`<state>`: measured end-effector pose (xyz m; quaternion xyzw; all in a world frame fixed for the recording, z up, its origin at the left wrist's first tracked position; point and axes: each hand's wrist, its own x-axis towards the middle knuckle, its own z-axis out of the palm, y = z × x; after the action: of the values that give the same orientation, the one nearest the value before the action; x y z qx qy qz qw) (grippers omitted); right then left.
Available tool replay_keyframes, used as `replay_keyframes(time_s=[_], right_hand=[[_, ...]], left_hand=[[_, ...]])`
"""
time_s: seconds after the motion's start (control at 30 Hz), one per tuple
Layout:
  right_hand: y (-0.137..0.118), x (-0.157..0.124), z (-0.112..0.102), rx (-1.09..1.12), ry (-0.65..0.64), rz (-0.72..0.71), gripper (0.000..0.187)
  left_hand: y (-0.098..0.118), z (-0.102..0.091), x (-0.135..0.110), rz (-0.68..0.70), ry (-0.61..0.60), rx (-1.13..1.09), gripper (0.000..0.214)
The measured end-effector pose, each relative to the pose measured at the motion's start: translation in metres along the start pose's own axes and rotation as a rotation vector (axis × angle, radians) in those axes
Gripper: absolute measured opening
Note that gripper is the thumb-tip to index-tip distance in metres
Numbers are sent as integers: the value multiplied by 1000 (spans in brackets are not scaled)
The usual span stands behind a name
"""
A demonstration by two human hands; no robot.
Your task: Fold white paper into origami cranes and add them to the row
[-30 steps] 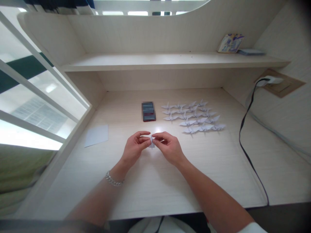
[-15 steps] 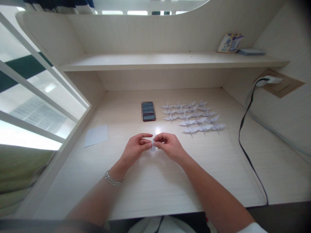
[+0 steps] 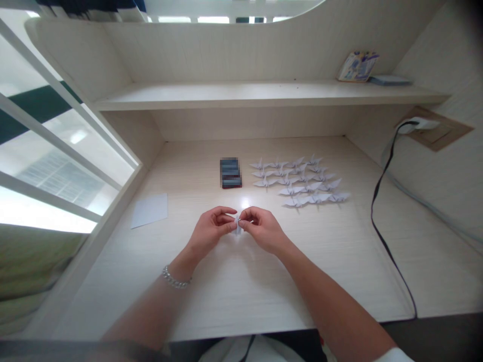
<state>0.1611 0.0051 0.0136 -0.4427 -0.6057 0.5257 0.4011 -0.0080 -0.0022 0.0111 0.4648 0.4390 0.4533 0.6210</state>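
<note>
In the head view, your left hand (image 3: 213, 224) and right hand (image 3: 264, 229) pinch a small folded paper (image 3: 237, 231) above the middle of the desk (image 3: 234, 286). Rows of paper cranes (image 3: 305, 178) look done toward the back right corner; the held piece seems unfinished, and a flat sheet (image 3: 150, 211) near the left edge is unfolded. Against a second ago, your hands sit slightly nearer the front edge.

- Folded paper (image 3: 237, 228), just below centre at six o'clock: matt.
- Paper birds (image 3: 303, 179) at three o'clock: matt, sharply creased paper.
- Sheet (image 3: 149, 210) near nine o'clock: smooth, matt paper.
- Bracelet (image 3: 175, 281) at seven o'clock: shiny metal links.
- Desk (image 3: 219, 301): smooth, wood-grained, glossy where light strikes.
- Cloth (image 3: 33, 276) at eight o'clock: matt, softly rumpled.
- Plug (image 3: 424, 123), between two and three: smooth plastic.
</note>
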Motion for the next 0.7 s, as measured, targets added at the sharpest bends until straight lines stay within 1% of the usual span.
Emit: replay_keyframes(time_s=[0.33, 0.47, 0.57, 0.7], right_hand=[[0, -3, 9, -56, 108, -49, 6], [-1, -4, 10, -13, 148, -51, 8], [-4, -4, 8, 20, 153, -42, 11], [-4, -4, 6, 21, 136, -41, 11]], left_hand=[[0, 0, 1, 24, 42, 30, 25], [1, 2, 1, 18, 54, 30, 24], [0, 3, 1, 13, 54, 11, 23], [-2, 4, 1, 36, 57, 26, 19]])
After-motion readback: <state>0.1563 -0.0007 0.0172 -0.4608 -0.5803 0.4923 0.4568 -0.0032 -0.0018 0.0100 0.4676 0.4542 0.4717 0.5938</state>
